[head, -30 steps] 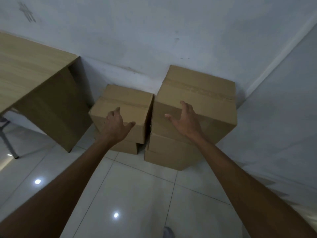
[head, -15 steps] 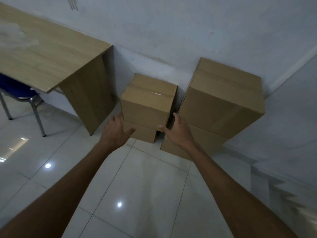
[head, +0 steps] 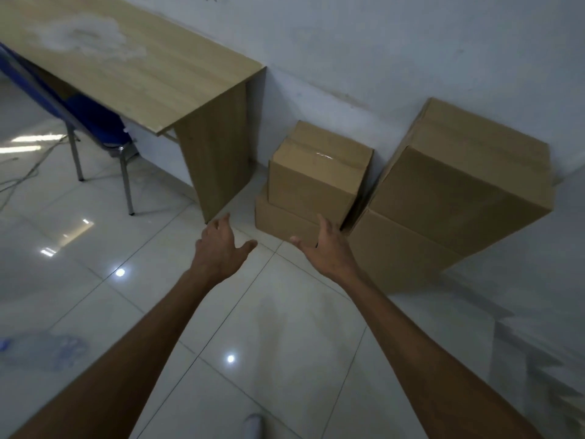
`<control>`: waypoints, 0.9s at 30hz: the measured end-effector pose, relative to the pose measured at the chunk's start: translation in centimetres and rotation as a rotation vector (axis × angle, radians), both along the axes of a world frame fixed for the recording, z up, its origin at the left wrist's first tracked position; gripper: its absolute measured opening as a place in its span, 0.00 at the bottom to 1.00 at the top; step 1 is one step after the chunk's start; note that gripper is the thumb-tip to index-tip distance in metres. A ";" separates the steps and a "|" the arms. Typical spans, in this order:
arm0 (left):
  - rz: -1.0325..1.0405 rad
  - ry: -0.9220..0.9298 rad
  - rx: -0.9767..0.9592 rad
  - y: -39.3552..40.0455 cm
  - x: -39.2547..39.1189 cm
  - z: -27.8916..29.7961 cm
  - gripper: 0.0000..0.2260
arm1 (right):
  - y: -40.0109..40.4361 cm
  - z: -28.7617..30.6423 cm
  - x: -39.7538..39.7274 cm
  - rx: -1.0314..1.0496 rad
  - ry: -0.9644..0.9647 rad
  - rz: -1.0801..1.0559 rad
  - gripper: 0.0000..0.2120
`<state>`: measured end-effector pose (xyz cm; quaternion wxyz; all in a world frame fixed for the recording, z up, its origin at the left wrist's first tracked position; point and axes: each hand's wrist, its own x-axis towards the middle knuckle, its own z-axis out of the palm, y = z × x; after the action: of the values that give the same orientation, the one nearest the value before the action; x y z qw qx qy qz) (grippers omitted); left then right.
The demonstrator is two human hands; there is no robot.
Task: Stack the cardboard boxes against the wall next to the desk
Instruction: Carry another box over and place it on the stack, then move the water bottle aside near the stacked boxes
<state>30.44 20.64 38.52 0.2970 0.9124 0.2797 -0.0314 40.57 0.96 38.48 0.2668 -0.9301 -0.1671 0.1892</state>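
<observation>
A pale, scuffed wall (head: 380,42) runs across the far side, meeting a second wall (head: 563,248) at the right in a corner. The floor (head: 269,327) is glossy white tile with thin dark grout lines, mirroring small ceiling lights. At far left stands a light wood desk (head: 142,68) with a slab side panel. A blue chair (head: 95,122) on metal legs sits tucked beneath it.

Bare tiled floor (head: 253,327) fills the lower middle of the frame, open to both hands. At centre, the desk (head: 218,172) side panel blocks the left; two box stacks (head: 311,185) (head: 456,198) block the right, with a narrow gap between them. A chair (head: 95,122) fills the space under the desk.
</observation>
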 end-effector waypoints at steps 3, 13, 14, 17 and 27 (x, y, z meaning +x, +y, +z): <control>0.048 0.015 -0.013 1.3 -3.3 -1.4 0.39 | 2.2 -1.5 -2.6 0.010 0.030 0.030 0.45; 0.183 0.047 -0.055 10.8 -15.5 -6.0 0.40 | 12.8 -5.5 -12.8 -0.019 0.072 0.149 0.43; 0.186 0.046 -0.060 12.2 -16.8 -6.6 0.40 | 14.1 -5.9 -14.0 -0.019 0.077 0.151 0.42; 0.196 0.055 -0.077 16.6 -21.2 -8.4 0.40 | 18.3 -7.4 -17.6 -0.014 0.094 0.146 0.42; 0.259 0.116 -0.066 33.9 -36.7 -17.2 0.41 | 35.6 -14.3 -29.0 -0.001 0.143 0.116 0.41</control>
<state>-6.25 54.50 21.29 0.3119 0.8551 0.4105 -0.0547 11.56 36.58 24.23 0.2662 -0.9031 -0.2012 0.2703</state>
